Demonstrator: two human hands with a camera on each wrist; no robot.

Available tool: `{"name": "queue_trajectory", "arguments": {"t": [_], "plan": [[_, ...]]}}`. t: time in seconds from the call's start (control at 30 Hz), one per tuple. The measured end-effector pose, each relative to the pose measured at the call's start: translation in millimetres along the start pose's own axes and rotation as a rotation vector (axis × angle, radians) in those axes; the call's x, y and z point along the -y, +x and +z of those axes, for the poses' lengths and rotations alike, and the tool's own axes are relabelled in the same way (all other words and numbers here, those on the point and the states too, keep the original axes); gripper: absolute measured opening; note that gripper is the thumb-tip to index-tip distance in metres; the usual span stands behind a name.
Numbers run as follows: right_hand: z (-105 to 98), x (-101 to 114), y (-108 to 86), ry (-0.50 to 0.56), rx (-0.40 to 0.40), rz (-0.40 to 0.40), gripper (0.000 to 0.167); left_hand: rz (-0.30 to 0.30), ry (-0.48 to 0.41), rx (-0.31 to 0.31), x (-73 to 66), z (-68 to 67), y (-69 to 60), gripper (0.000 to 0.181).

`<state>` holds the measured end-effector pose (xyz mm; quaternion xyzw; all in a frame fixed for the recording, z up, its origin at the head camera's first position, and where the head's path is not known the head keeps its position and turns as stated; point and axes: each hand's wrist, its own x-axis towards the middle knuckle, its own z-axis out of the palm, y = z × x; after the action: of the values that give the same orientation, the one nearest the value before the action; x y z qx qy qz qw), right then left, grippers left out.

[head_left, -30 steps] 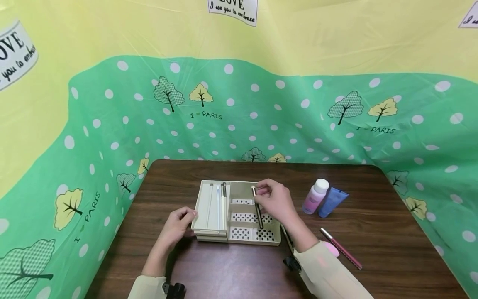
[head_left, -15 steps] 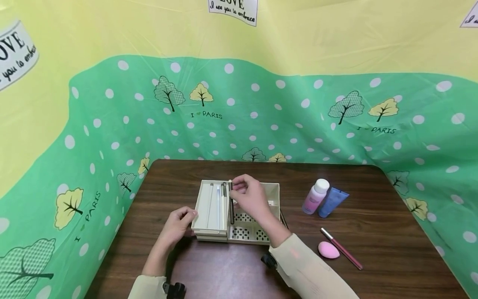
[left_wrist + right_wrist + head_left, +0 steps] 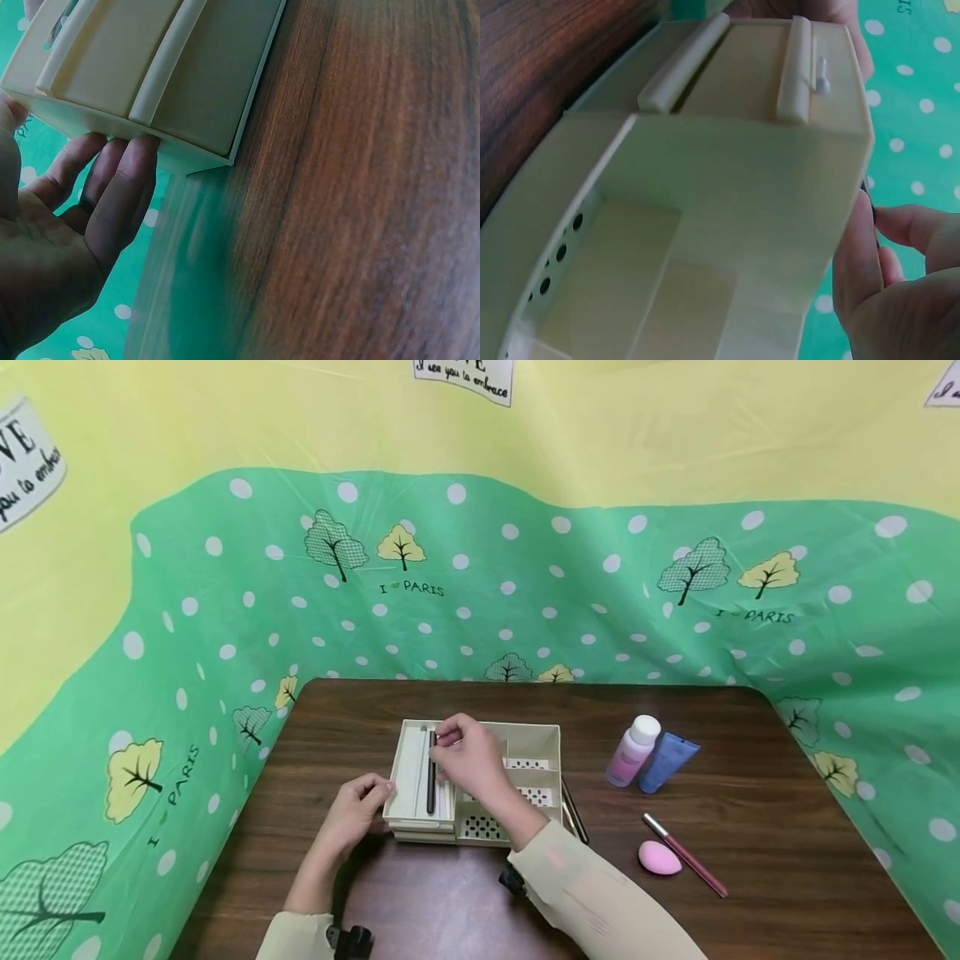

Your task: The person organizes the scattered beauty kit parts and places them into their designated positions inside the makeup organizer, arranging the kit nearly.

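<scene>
A cream desktop organizer box [image 3: 536,739] stands on the table, with a shallow top tray [image 3: 407,785] on its left and divided compartments on its right. My left hand [image 3: 358,808] holds the box's left side; in the left wrist view bent fingertips [image 3: 139,154] touch its side wall. My right hand [image 3: 472,760] pinches a slim dark makeup brush [image 3: 431,789] by its far end, over the tray. Several slender sticks lie in the tray, partly hidden by the brush and hand. In the right wrist view, only a dark sliver of the brush shows beside the fingers.
Slim dark brushes [image 3: 576,814] lie against the box's right side. Farther right are a pink bottle with white cap [image 3: 634,752], a blue tube [image 3: 667,762], a pink makeup sponge [image 3: 660,858] and a red-handled brush [image 3: 686,856]. A patterned cloth hangs behind the table.
My right hand has carried the dark brush leftward from above the right compartments to over the top tray. My left hand has stayed at the box's left side.
</scene>
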<state>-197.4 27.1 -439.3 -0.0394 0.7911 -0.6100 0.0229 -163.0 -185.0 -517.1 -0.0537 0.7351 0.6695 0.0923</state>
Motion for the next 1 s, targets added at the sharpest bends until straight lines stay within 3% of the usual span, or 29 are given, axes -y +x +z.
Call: {"name": "queue_trajectory", "arguments": {"t": [0.23, 0.6, 1.0], "plan": [[15, -2, 1.7, -0.096, 0.019, 0.002, 0.023, -0.007, 0.008, -0.016, 2.4, -0.7, -1.4, 0.017], [26, -6, 2.6, -0.492, -0.095, -0.164, 0.016, 0.017, 0.011, -0.02, 2.8, 0.6, -0.5, 0.017], [18, -5, -0.3, -0.438, -0.03, -0.131, 0.015, 0.003, 0.009, -0.015, 3.0, 1.4, -2.5, 0.017]]}}
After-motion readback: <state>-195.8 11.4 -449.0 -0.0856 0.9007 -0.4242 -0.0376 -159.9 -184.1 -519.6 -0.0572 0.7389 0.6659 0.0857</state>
